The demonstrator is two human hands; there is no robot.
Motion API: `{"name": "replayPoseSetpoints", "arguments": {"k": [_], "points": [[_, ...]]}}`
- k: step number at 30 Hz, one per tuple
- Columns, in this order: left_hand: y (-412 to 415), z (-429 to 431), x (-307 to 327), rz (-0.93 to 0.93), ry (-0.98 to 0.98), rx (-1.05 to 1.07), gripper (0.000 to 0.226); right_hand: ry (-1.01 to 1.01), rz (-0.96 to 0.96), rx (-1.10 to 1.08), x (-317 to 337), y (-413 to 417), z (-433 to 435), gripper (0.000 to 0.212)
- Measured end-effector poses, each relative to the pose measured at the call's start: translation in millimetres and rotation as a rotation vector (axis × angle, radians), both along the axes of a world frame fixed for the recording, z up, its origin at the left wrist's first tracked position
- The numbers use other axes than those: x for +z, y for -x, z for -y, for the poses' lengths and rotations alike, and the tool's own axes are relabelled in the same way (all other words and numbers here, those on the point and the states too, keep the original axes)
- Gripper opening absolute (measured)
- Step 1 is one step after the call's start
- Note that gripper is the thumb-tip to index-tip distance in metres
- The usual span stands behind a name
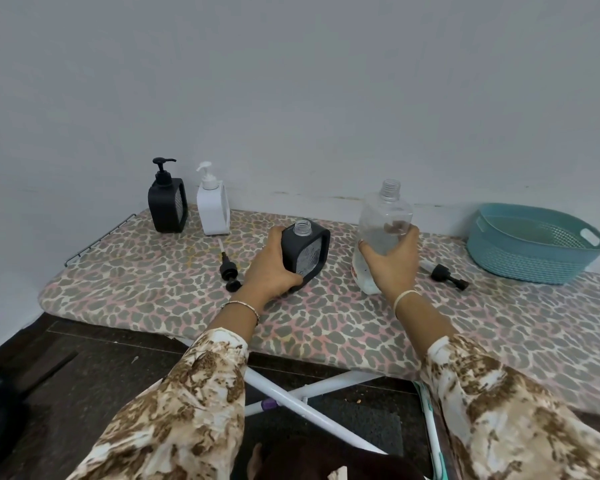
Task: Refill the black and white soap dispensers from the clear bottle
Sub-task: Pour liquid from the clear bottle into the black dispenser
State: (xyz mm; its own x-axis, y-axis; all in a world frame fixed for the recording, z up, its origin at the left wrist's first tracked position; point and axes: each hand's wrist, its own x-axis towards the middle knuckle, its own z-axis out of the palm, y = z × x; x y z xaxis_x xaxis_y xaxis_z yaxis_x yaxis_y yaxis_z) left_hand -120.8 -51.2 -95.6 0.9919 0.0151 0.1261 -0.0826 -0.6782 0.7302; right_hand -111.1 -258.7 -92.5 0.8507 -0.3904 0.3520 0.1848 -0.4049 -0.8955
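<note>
With my left hand (272, 268) curled round the uncapped black dispenser (309, 252) near the middle of the ironing board (136, 271) and my right hand (390, 265) wrapped round the open clear bottle (385, 216) just beside it, I should steady the dispenser upright, pour slowly neck to neck, and avoid the loose pump heads (228, 266) lying either side.

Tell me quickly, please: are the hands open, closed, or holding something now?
Left hand: grips the uncapped black dispenser.
Right hand: grips the clear bottle, its cap off.

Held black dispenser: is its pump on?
No, the held black dispenser has a bare neck; a black pump lies beside the left hand.
</note>
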Motion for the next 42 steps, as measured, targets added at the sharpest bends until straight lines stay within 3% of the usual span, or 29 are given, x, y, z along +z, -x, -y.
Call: {"name": "replayPoseSetpoints", "arguments": {"k": [6,10,13,16,21,24,30,33,38,42], "points": [[0.1,-0.9,1.7,-0.013,0.04,-0.027,0.081,-0.07,-0.023,0.006,-9.9,2.8,-3.1,0.08],[-1.5,-3.3,3.7,-0.023,0.058,-0.061,0.081,0.03,-0.02,-0.174,-27.1,16.4,-16.8,0.107],[-4.4,-6.8,6.8,-0.049,0.081,-0.101,0.086,0.139,0.119,-0.202,-38.2,32.4,-28.3,0.104],[-8.8,-14.4,11.5,-0.113,0.056,-0.144,0.091,0.279,0.252,-0.048,-42.8,42.1,-40.4,0.099],[-14.3,-25.9,19.2,-0.177,-0.003,-0.2,0.099,0.403,0.219,0.173,-47.5,41.8,-60.6,0.083],[-16.4,-28.9,21.1,-0.198,-0.02,-0.214,0.102,0.379,0.11,0.228,-52.8,33.8,-66.5,0.086],[-21.5,-35.2,29.3,-0.26,-0.042,-0.253,0.102,0.13,-0.081,0.316,-47.8,9.5,-73.6,0.096],[-21.6,-37.3,28.6,-0.27,-0.045,-0.262,0.105,0.034,-0.119,0.347,-48.3,2.4,-74.7,0.086],[-22.7,-56.1,30.1,-0.276,-0.025,-0.276,0.114,0.064,-0.096,0.329,-52.3,0.9,-74.6,0.069],[-15.6,-85.7,34.7,-0.209,0.028,-0.169,0.095,0.069,-0.09,0.328,-52.5,1.5,-73.4,0.066]]}}
